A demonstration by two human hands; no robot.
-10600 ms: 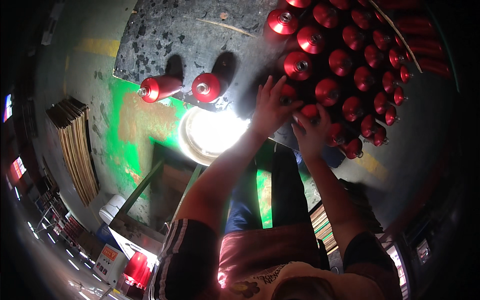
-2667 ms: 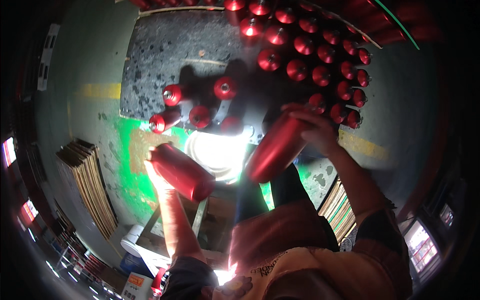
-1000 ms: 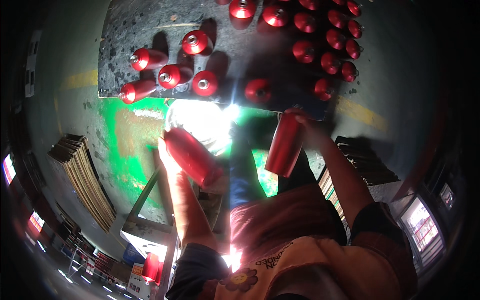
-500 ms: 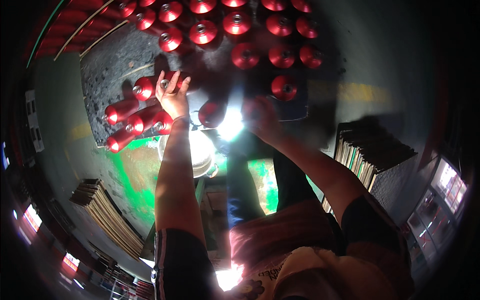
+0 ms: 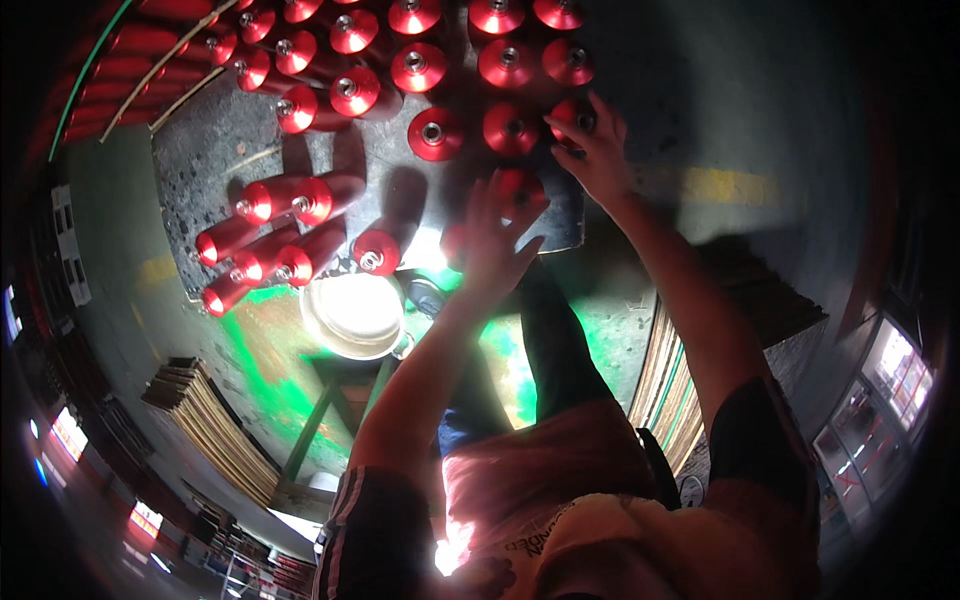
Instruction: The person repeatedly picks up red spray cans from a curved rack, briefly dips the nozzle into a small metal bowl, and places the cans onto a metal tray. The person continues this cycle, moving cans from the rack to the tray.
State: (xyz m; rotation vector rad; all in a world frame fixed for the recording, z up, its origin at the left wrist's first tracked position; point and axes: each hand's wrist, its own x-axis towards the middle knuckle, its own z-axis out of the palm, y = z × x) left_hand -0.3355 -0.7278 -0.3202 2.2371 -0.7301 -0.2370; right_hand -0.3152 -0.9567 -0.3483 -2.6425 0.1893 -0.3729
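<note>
Several red metal bottles with shiny sloped shoulders and narrow necks stand on a dark board [image 5: 390, 185]. My right hand [image 5: 600, 160] has its fingers curled around the top of a red bottle [image 5: 572, 122] by the board's right edge. Slightly blurred, my left hand [image 5: 492, 245] has its fingers and thumb spread over the near edge. It partly covers one red bottle [image 5: 522, 190], and another [image 5: 454, 246] shows beside its wrist side; whether it touches either is unclear. To the left, a cluster of red bottles [image 5: 312, 202] leans toward me, with a single bottle [image 5: 376, 252] nearby.
A round, brightly lit white basin [image 5: 355, 318] is below the board's near edge. Stacks of thin boards stand at left [image 5: 215, 430] and right [image 5: 665, 380]. Further red bottles [image 5: 150, 40] lie behind curved rails at far left. My legs are under the near edge.
My left hand has let go of a bottle in the left cluster and moved right. My right hand has left a near-edge bottle for one farther off. The view has shifted slightly.
</note>
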